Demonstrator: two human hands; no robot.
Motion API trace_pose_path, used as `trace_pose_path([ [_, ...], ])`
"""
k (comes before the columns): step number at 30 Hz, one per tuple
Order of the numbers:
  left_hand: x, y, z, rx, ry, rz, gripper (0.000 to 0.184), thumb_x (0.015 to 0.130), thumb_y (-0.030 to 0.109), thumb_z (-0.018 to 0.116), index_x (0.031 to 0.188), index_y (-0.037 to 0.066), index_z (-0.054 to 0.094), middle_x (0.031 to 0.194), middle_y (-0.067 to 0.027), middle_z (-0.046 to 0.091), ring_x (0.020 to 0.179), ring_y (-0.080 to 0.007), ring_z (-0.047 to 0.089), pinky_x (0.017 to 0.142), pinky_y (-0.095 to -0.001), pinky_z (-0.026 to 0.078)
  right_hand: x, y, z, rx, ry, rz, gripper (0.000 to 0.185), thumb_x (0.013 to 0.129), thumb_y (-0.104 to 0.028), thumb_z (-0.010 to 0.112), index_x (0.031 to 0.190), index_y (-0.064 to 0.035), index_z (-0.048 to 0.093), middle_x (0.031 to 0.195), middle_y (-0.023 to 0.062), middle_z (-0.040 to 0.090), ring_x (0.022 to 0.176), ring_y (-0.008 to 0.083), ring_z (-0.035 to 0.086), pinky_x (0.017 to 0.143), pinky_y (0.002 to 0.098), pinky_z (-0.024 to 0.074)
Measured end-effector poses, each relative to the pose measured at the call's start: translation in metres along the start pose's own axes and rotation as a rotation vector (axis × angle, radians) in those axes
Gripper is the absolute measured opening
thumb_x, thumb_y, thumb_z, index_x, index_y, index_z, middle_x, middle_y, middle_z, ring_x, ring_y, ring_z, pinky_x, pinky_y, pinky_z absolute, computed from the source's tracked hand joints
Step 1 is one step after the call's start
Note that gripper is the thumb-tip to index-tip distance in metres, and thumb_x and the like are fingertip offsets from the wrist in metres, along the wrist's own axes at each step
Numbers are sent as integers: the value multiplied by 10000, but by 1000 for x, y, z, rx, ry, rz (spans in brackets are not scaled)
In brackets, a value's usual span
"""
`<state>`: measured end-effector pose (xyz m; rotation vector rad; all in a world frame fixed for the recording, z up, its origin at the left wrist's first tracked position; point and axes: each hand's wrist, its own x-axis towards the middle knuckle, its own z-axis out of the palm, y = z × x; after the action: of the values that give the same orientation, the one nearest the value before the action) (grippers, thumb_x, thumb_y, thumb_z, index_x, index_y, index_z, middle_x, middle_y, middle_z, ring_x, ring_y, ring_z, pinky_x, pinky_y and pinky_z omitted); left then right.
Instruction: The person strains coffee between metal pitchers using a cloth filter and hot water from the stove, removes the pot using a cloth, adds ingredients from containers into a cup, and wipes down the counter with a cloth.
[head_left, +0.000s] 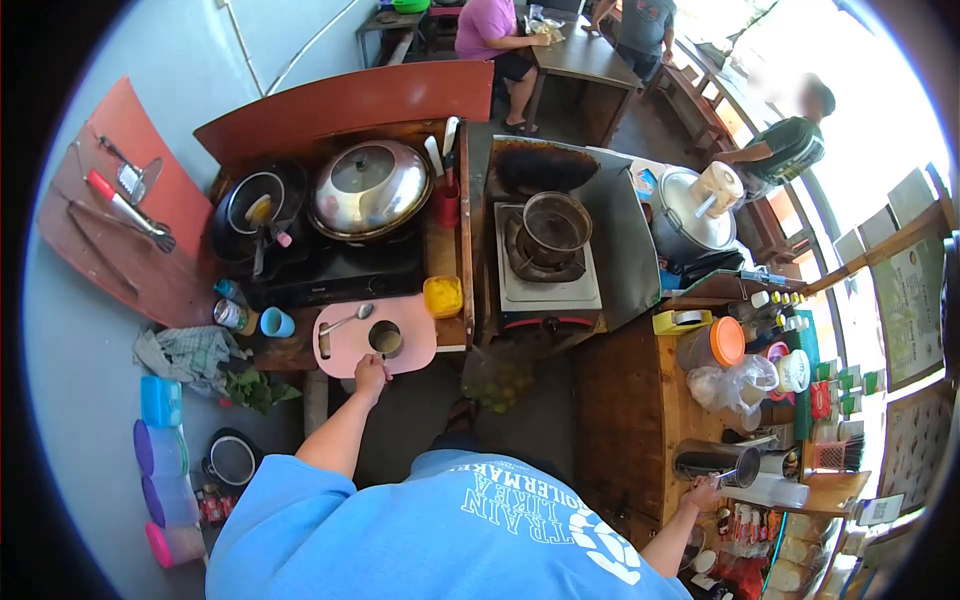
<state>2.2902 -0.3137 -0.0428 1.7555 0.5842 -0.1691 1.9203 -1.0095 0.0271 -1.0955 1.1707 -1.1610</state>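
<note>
My left hand [370, 374] is closed at the handle side of a small metal cup [385, 340]. The cup rests on a pink cutting board [412, 308], with its open mouth towards me. A metal spoon [346, 320] lies on the same board, left of the cup. Far to the right, my right hand [703, 493] is closed around the thin handle of a round metal utensil [742, 467], perhaps a strainer. That utensil is above the wooden counter [690, 395], by a dark cylindrical container [700, 461] and a clear plastic cup stack [770, 492].
A lidded wok [370, 190] and a frying pan [258, 205] sit on the black stove [340, 275]. A small pot [556, 228] stands on the single burner [548, 292]. Yellow stuff fills a tub [443, 297]. A large lidded pot [690, 215] stands further right. Several people are beyond the stoves.
</note>
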Motion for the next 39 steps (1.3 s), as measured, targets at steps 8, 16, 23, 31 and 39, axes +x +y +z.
trace_pose_path([
  [8, 29, 80, -24, 654, 359, 395, 450, 928, 377, 608, 1139, -15, 547, 1053, -253, 668, 1000, -438, 629, 863, -495, 485, -22, -21, 9, -63, -49, 43, 121, 955, -110, 502, 838, -127, 530, 553, -48, 394, 448, 85, 403, 397, 236, 270],
  [16, 134, 133, 24, 976, 25, 113, 483, 882, 404, 670, 1048, -49, 688, 1105, -278, 669, 1097, -414, 632, 938, -474, 508, -14, -15, 4, 15, 64, 113, 136, 951, -197, 561, 830, -140, 540, 545, -33, 416, 438, 109, 428, 400, 248, 290],
  [23, 132, 123, 19, 1139, 88, 492, 233, 799, 167, 745, 934, -9, 675, 1001, -223, 703, 960, -393, 675, 868, -467, 537, -28, -29, 19, -4, 59, 171, 206, 943, -243, 580, 781, -152, 494, 540, -14, 419, 426, 130, 429, 403, 275, 286],
  [31, 119, 87, -65, 1135, -559, 339, 559, 743, 154, 779, 1239, 38, 549, 994, -180, 691, 973, -336, 670, 852, -401, 531, -28, -30, 19, 55, 0, 154, 246, 956, -245, 558, 741, -133, 519, 561, -21, 416, 427, 122, 445, 382, 266, 261],
  [39, 87, 34, -62, 903, -424, 409, 548, 707, 185, 837, 1148, -36, 599, 812, -144, 682, 768, -292, 676, 689, -350, 535, -29, -33, 23, 9, 31, 188, 275, 940, -272, 559, 714, -152, 458, 530, -19, 368, 435, 135, 417, 397, 276, 251],
])
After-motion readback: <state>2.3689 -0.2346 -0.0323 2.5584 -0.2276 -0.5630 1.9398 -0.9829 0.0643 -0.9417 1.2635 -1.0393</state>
